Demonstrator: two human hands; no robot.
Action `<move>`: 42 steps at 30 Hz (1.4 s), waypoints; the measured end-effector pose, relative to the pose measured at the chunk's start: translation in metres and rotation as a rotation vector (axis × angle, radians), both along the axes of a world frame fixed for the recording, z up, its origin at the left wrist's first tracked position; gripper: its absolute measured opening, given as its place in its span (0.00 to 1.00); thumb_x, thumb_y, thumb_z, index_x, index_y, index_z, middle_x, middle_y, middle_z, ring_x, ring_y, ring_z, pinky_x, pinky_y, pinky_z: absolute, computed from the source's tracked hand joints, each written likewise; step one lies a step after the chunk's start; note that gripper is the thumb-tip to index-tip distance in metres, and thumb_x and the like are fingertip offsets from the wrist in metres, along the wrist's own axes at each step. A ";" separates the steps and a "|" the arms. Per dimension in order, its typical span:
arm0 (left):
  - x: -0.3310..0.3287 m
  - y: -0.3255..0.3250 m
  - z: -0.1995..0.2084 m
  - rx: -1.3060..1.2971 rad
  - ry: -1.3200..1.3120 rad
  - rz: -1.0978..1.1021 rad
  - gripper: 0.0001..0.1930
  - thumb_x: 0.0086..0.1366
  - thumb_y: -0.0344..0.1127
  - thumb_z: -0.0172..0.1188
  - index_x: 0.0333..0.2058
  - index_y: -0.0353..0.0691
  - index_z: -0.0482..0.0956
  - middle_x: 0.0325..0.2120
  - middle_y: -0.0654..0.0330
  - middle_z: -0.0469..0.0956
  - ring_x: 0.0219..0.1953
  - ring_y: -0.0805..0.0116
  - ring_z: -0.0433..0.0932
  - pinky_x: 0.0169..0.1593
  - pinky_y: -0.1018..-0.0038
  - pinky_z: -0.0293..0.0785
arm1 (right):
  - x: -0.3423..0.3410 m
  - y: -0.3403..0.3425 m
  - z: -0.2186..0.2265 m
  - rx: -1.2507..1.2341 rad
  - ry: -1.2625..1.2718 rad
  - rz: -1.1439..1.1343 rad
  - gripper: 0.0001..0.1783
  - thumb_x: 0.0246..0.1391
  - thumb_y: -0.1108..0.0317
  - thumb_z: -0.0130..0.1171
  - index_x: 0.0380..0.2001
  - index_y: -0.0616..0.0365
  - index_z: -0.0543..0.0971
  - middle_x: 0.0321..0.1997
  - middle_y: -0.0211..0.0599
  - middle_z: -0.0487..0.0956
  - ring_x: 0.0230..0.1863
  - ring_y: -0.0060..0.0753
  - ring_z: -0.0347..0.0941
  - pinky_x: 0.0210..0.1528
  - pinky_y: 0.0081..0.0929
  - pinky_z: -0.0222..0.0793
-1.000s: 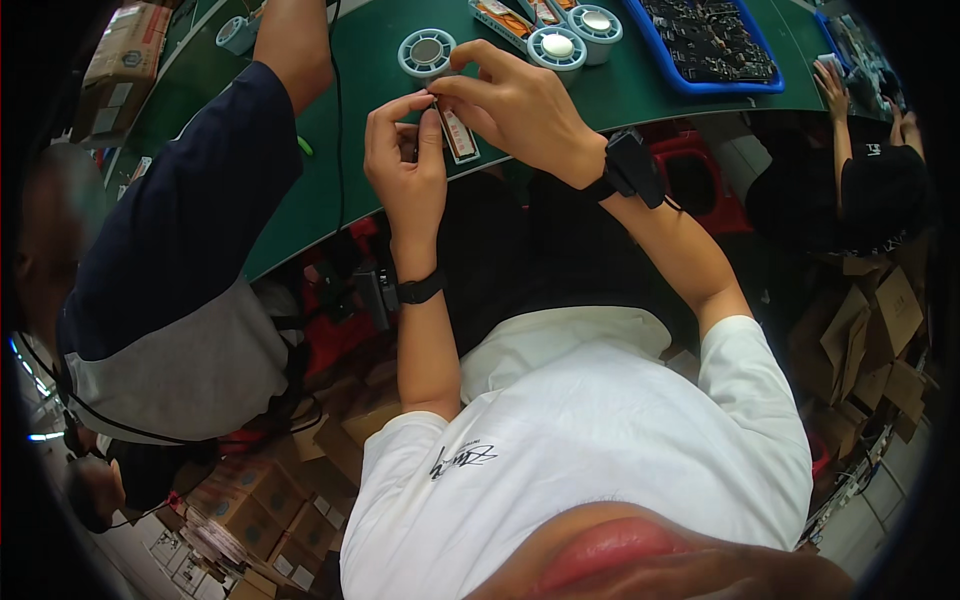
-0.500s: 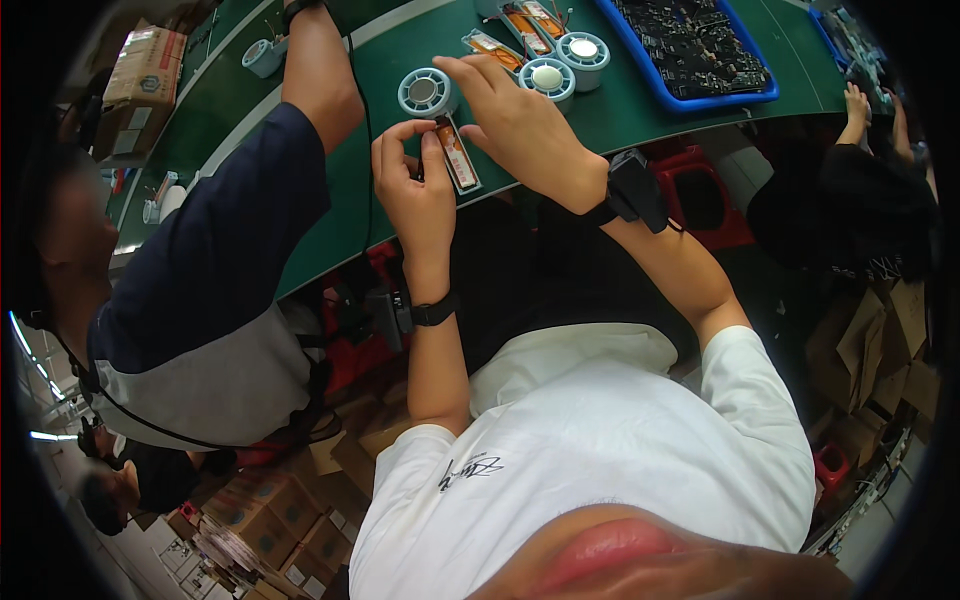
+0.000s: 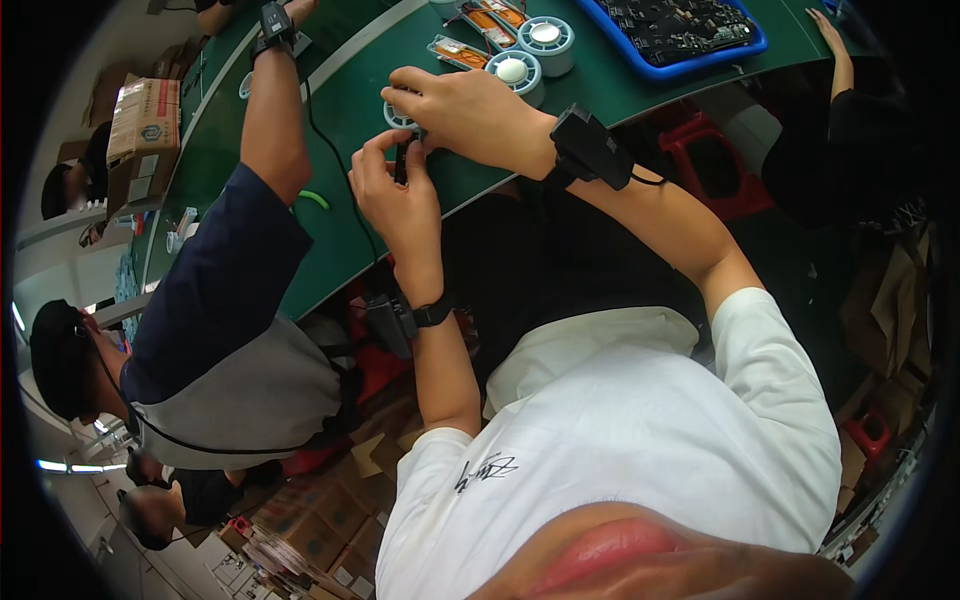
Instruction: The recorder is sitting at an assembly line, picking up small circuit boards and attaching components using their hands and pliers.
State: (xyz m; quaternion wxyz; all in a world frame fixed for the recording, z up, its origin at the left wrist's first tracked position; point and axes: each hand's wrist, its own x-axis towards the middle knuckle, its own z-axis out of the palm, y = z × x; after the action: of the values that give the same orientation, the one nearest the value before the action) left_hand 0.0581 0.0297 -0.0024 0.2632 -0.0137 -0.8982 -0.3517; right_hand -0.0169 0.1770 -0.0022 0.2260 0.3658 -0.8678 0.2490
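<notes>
My left hand [image 3: 398,205] pinches a slim dark piece [image 3: 402,162] between thumb and fingers, just above the green tabletop. Directly beyond it, a round light-blue housing [image 3: 394,113] with a slotted rim is mostly covered by my right hand [image 3: 475,118]. The fingers of that hand are bent over the housing, and its thumb comes close to the dark piece; the exact contact is hidden. To the right of the right hand's knuckles are a similar housing with a white centre [image 3: 512,71] and a second white-centred housing [image 3: 546,34].
Flat orange-and-white parts with wires [image 3: 462,53] lie behind the housings. A blue tray [image 3: 660,70] of dark circuit boards is at the far right. On my left, a co-worker's arm [image 3: 272,125] reaches over the green table [image 3: 335,235], and a black cable [image 3: 345,165] runs between us.
My right hand has lowered and curled over the light-blue housing. The orange-and-white strip by my left hand no longer shows its face; a slim dark piece shows there instead. The co-worker's arm moved left.
</notes>
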 end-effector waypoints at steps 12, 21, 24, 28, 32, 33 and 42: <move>0.016 -0.003 -0.019 -0.546 0.017 -0.198 0.17 0.71 0.28 0.59 0.57 0.35 0.75 0.54 0.43 0.72 0.55 0.38 0.73 0.55 0.50 0.72 | 0.030 0.028 0.020 -0.094 -0.144 0.073 0.18 0.49 0.68 0.71 0.44 0.61 0.81 0.50 0.41 0.79 0.40 0.49 0.85 0.39 0.43 0.82; -0.004 -0.047 -0.046 -0.531 -0.003 -0.195 0.26 0.62 0.32 0.68 0.59 0.38 0.74 0.57 0.45 0.72 0.54 0.41 0.77 0.52 0.52 0.75 | 0.074 0.080 0.113 -1.253 -0.213 0.848 0.11 0.60 0.77 0.62 0.46 0.60 0.84 0.37 0.31 0.85 0.34 0.24 0.82 0.35 0.26 0.79; -0.023 -0.024 -0.055 -0.544 0.166 -0.081 0.26 0.57 0.29 0.73 0.54 0.37 0.76 0.54 0.49 0.73 0.52 0.43 0.78 0.49 0.55 0.76 | 0.083 0.095 0.112 -1.251 -0.186 0.817 0.10 0.61 0.76 0.61 0.46 0.60 0.84 0.37 0.32 0.85 0.34 0.25 0.82 0.35 0.26 0.78; -0.043 -0.038 -0.048 -0.754 0.409 -0.152 0.22 0.60 0.33 0.71 0.52 0.36 0.75 0.51 0.47 0.73 0.51 0.43 0.78 0.50 0.54 0.77 | 0.077 0.140 0.121 -1.161 -0.095 0.795 0.09 0.62 0.75 0.61 0.45 0.59 0.84 0.37 0.32 0.85 0.33 0.25 0.81 0.34 0.26 0.77; -0.051 -0.053 -0.048 -1.050 0.717 -0.196 0.19 0.66 0.39 0.68 0.50 0.35 0.75 0.47 0.46 0.73 0.48 0.44 0.78 0.50 0.53 0.78 | 0.094 0.173 0.138 -1.069 -0.005 0.750 0.09 0.63 0.73 0.60 0.44 0.59 0.84 0.38 0.33 0.85 0.33 0.26 0.80 0.33 0.26 0.77; -0.051 -0.053 -0.048 -1.127 0.787 -0.195 0.19 0.67 0.41 0.67 0.49 0.34 0.75 0.46 0.45 0.73 0.47 0.44 0.78 0.50 0.53 0.78 | 0.100 0.176 0.142 -1.051 0.010 0.742 0.08 0.64 0.73 0.60 0.44 0.59 0.84 0.38 0.33 0.85 0.32 0.26 0.80 0.32 0.26 0.76; -0.011 -0.025 -0.043 -0.401 0.138 -0.134 0.16 0.66 0.35 0.66 0.48 0.35 0.76 0.45 0.45 0.73 0.49 0.42 0.77 0.52 0.53 0.77 | 0.122 0.189 0.193 -0.827 0.063 0.791 0.08 0.66 0.70 0.58 0.43 0.57 0.84 0.39 0.35 0.85 0.31 0.27 0.79 0.30 0.27 0.74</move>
State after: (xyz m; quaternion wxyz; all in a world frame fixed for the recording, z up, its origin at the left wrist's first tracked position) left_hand 0.0475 0.0051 -0.0456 0.2922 -0.1495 -0.9271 -0.1810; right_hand 0.1051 0.3656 0.1910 0.2658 0.5510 -0.4880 0.6226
